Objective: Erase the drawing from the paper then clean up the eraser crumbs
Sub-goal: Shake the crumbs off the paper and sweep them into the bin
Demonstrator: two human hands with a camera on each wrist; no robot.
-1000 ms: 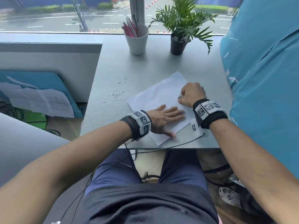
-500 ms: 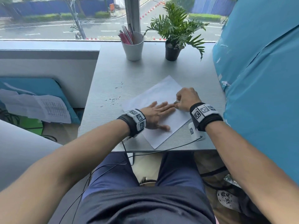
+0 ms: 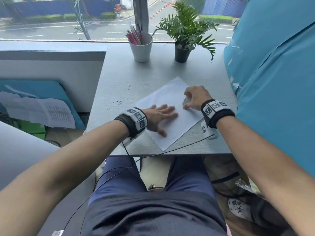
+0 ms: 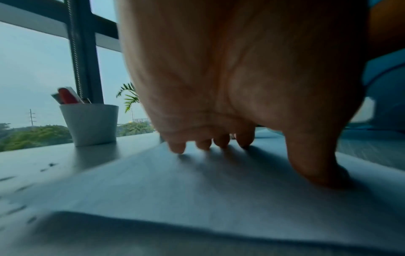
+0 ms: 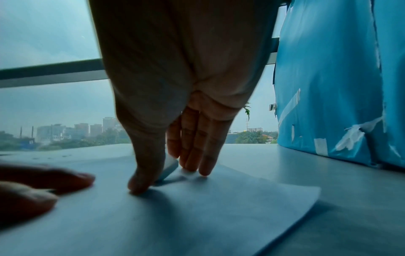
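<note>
My right hand (image 3: 196,97) has loosened from a fist, thumb and fingers now lightly pinching the eraser (image 5: 170,167) on the paper (image 3: 163,99), which my flat, spread left hand (image 3: 160,114) still pins, so rubbing seems finished and the crumbs (image 3: 121,102) come next.

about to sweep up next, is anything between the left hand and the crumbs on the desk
Nothing visible. The left hand lies flat on the paper, and the crumbs lie on bare desk just past the paper's left edge. The cup and plant stand far back.
</note>
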